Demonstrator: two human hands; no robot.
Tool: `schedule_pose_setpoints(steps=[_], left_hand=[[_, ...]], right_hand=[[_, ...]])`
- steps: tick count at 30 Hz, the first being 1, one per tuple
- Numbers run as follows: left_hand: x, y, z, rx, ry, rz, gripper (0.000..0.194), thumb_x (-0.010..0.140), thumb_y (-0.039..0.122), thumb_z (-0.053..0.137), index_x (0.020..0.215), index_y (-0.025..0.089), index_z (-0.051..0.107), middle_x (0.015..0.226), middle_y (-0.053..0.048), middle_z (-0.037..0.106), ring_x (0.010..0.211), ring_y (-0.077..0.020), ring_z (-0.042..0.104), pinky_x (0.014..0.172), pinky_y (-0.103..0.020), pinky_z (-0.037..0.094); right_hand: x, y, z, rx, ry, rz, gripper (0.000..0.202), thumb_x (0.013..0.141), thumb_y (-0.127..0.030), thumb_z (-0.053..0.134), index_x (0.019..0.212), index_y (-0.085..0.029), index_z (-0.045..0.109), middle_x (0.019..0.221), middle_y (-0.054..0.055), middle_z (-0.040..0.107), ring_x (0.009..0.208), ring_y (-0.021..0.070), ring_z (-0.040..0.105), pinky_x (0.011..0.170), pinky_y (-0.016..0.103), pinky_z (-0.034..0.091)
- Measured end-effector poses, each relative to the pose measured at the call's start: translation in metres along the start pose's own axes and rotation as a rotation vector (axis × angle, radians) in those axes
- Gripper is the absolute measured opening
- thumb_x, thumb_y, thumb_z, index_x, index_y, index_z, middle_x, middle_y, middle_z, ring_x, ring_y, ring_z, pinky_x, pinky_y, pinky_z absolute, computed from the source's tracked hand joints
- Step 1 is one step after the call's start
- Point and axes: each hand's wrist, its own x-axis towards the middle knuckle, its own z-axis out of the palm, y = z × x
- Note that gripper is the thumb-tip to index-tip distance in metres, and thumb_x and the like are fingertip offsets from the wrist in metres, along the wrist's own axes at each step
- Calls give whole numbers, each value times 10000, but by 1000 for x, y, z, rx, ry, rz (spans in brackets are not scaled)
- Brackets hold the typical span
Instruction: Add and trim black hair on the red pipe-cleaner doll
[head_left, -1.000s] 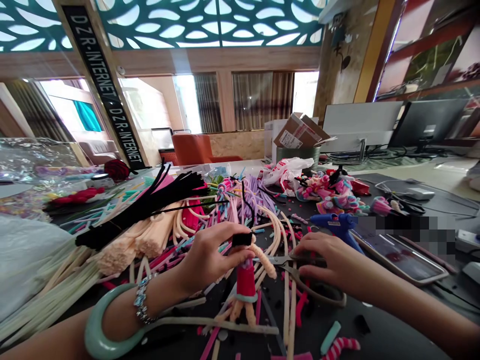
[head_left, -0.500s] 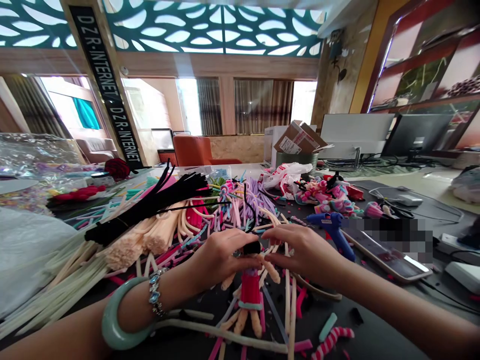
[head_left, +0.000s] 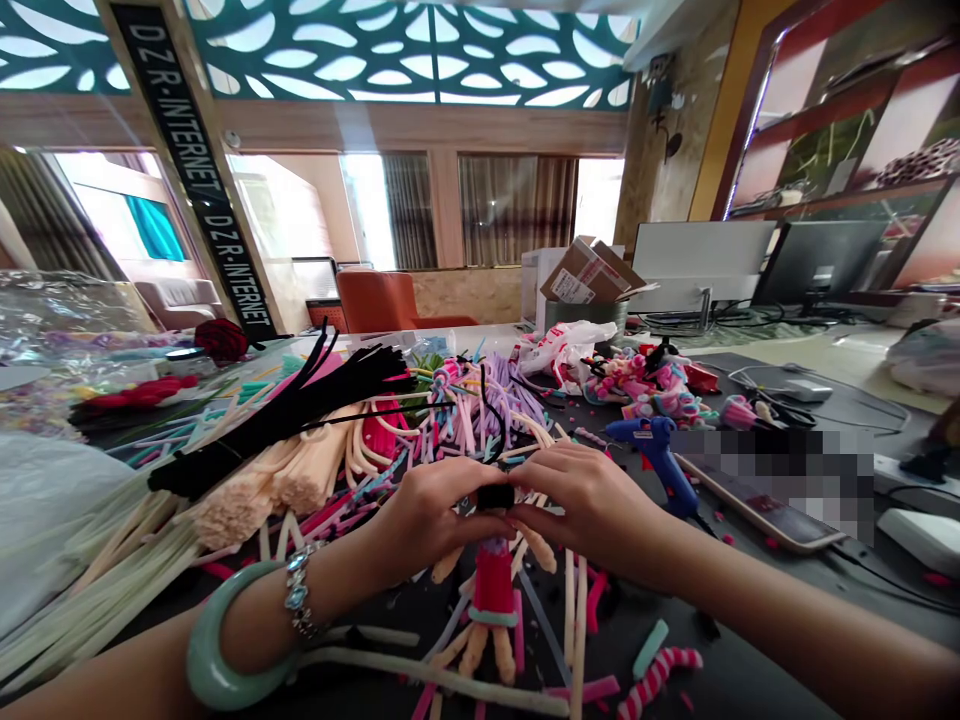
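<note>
Between my hands is a pipe-cleaner doll (head_left: 495, 590) with a black-topped head, a red dress edged in pale teal, and peach arms and legs. My left hand (head_left: 439, 505) is closed round the left side of the head, thumb below and fingers above. On the other side, my right hand (head_left: 566, 495) pinches the head, its fingertips now at the black part. The fingers hide much of the head. Below the doll, loose pipe-cleaner pieces lie on the dark table, among them a pink-and-white twisted one (head_left: 660, 680).
A bundle of black pipe cleaners (head_left: 285, 410) rests on peach bundles (head_left: 255, 490) at left. Lilac stems (head_left: 514, 400) stand behind my hands. To the right are a blue glue gun (head_left: 660, 460), a phone (head_left: 757, 500) and a heap of colourful pieces (head_left: 652, 385).
My right hand has come in to the left, and its fingers have closed on the doll's head. The left hand keeps its hold. The whole view has shifted slightly.
</note>
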Motion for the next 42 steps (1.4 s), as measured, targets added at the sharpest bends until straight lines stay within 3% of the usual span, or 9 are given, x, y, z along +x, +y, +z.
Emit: schedule_pose_setpoints(steps=[18,25,33,42], left_hand=[[-2,0,3,-68,39,-11,273,742,208,746,994,141,665,884,-66,724,801,-145,691,737,-212,549],[-1,-1,5,-81,64,21,273,728,173,755,986,130,676,897,-77,728,822,-147,695,756,-204,550],[2,3,3,-98,94,52,245,709,155,764,939,132,683,862,-71,731,807,-151,699,761,-204,560],[-3,-4,7,-123,112,61,220,743,170,740,957,162,687,885,-64,727,820,-150,692,760,-216,562]], right_hand=[[-4,5,-4,-11,4,-68,197,917,-279,532,901,-125,654,765,44,671,688,147,617,732,290,463],[-4,5,-5,-136,25,-132,243,954,-284,473,851,-136,636,722,32,648,662,126,581,716,277,439],[-11,4,2,-334,143,-308,183,941,-171,465,867,-112,622,656,21,608,612,130,566,595,303,401],[-15,1,8,-418,265,-321,112,915,-182,522,962,-131,610,767,15,667,606,110,569,575,311,382]])
